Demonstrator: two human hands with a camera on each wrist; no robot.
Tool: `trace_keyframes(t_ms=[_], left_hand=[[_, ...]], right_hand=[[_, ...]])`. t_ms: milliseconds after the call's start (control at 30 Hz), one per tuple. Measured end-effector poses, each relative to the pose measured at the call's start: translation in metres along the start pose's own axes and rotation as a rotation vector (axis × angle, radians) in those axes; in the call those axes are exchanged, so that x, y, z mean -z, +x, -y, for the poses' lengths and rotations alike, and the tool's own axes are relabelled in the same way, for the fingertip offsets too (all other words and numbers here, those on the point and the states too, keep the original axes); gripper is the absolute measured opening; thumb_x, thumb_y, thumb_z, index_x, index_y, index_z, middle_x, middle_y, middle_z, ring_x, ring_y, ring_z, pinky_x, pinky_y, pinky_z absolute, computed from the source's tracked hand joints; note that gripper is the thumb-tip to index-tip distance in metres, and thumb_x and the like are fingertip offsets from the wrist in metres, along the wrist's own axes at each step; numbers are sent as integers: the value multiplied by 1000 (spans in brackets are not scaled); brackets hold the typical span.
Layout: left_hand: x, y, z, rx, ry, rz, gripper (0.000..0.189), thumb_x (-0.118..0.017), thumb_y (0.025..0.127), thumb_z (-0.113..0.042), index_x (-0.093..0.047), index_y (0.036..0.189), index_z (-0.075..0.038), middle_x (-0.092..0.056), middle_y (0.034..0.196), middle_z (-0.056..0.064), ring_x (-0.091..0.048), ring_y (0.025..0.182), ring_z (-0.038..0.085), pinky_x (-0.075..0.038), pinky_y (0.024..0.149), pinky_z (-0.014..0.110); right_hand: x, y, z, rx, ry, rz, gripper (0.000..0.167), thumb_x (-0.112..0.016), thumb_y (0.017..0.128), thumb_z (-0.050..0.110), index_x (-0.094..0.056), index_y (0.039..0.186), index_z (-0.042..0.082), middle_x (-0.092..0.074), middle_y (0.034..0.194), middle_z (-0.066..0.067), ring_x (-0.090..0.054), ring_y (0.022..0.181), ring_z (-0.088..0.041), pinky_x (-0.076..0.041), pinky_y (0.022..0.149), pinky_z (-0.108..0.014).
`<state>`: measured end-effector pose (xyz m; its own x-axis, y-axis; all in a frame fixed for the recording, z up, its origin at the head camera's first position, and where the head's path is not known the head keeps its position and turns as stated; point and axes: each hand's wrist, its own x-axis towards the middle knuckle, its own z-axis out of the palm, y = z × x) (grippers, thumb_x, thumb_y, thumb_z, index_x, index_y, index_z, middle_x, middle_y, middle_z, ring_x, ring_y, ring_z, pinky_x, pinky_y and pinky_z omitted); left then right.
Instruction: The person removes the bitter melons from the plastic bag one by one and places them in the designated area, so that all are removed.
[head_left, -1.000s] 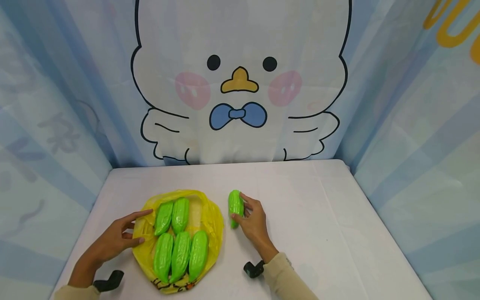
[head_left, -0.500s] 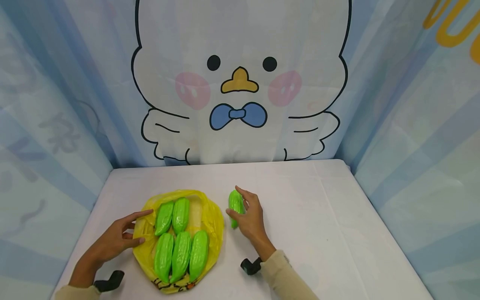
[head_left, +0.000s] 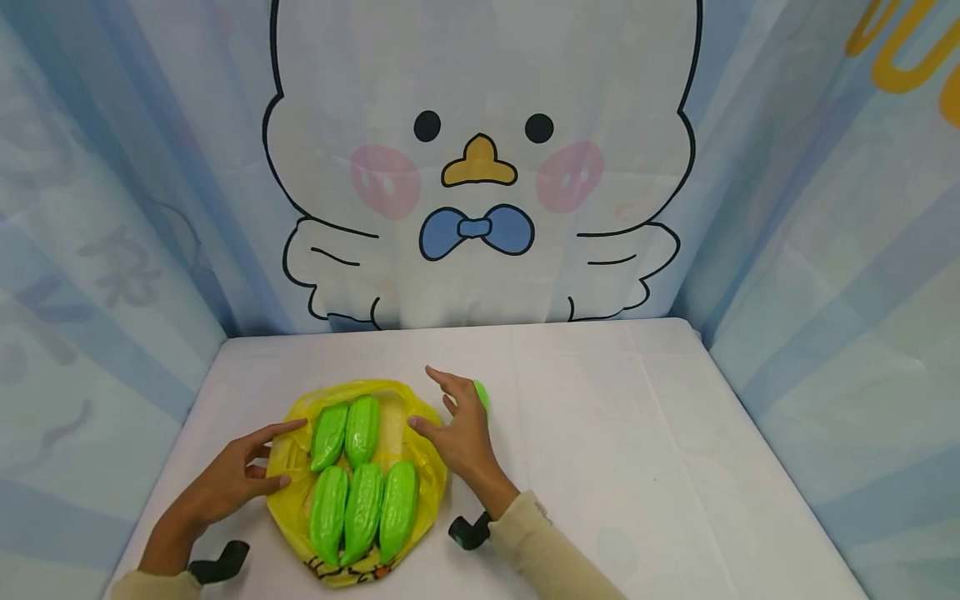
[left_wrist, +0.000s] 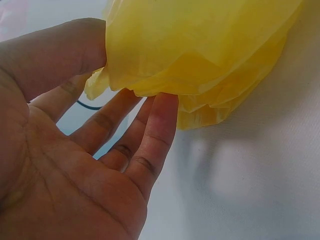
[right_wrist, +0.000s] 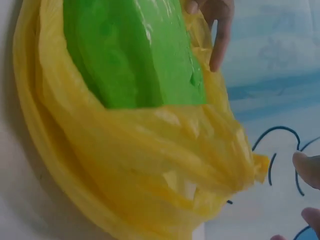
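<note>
A yellow plastic bag [head_left: 431,492] lies with its mouth spread, and several shiny green bitter gourds [head_left: 362,512] lie in two rows inside it. My left hand [head_left: 217,487] holds the bag's left rim; in the left wrist view the fingertips [left_wrist: 162,107] go out of sight behind the yellow film. At the bag's right edge is my right hand [head_left: 465,437], thumb and fingers spread with nothing between them. Behind that hand one loose bitter gourd [head_left: 482,395] shows only its upper end. In the right wrist view, fingertips [right_wrist: 307,167] appear at the right edge.
A white-covered table [head_left: 637,467] carries everything. Around it hang pale blue curtains [head_left: 847,333], the rear one printed with a cartoon bird. A black wrist mount [head_left: 470,532] sticks out from the right sleeve, another [head_left: 219,562] from the left.
My right hand has let go of the loose bitter gourd and moved left to the bag's right edge, now hiding most of that gourd. The left hand and the bag stay where they were.
</note>
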<state>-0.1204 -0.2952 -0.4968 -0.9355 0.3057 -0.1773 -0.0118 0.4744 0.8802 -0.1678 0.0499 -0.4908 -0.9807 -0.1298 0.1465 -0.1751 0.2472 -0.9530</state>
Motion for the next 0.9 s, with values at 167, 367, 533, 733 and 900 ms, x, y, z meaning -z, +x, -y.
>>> trace_keyframes(t_ms=[167, 367, 533, 733, 900], left_hand=[[0, 0, -1, 6, 16, -8, 76, -76, 97, -19, -40, 162, -3, -40, 161, 34, -62, 114, 26, -60, 83, 25], [-1, -1, -2, 12, 3, -2, 76, -76, 97, -19, -39, 162, -2, -38, 162, 35, -62, 115, 28, -60, 83, 25], [-1, -1, -2, 11, -3, 1, 76, -76, 97, -18, -39, 163, -3, -39, 162, 35, -63, 114, 25, -60, 84, 25], [-1, -1, -3, 8, -3, 4, 76, -75, 98, -18, -39, 163, -3, -38, 162, 35, -64, 112, 21, -61, 84, 25], [-1, -1, -4, 12, -10, 3, 77, -76, 97, -18, -39, 163, -2, -36, 163, 35, -63, 116, 29, -61, 84, 25]], right_hand=[[-15, -1, 7, 7, -21, 38, 73, -87, 89, 14, -57, 154, 27, -51, 155, -6, -51, 147, -27, -43, 122, -47], [-29, 0, 12, 22, -45, 70, 72, -87, 88, 13, -58, 153, 25, -54, 155, -3, -53, 145, -25, -45, 120, -45], [-39, -1, 11, 40, -57, 108, 70, -87, 89, 13, -58, 153, 24, -54, 154, -2, -53, 145, -23, -46, 120, -44], [-49, -1, 12, 16, -53, 157, 69, -86, 90, 14, -58, 153, 21, -53, 153, -5, -53, 145, -26, -48, 119, -41], [-59, 0, 12, -34, -64, 195, 67, -86, 91, 16, -59, 152, 23, -54, 150, -6, -55, 142, -31, -50, 116, -40]])
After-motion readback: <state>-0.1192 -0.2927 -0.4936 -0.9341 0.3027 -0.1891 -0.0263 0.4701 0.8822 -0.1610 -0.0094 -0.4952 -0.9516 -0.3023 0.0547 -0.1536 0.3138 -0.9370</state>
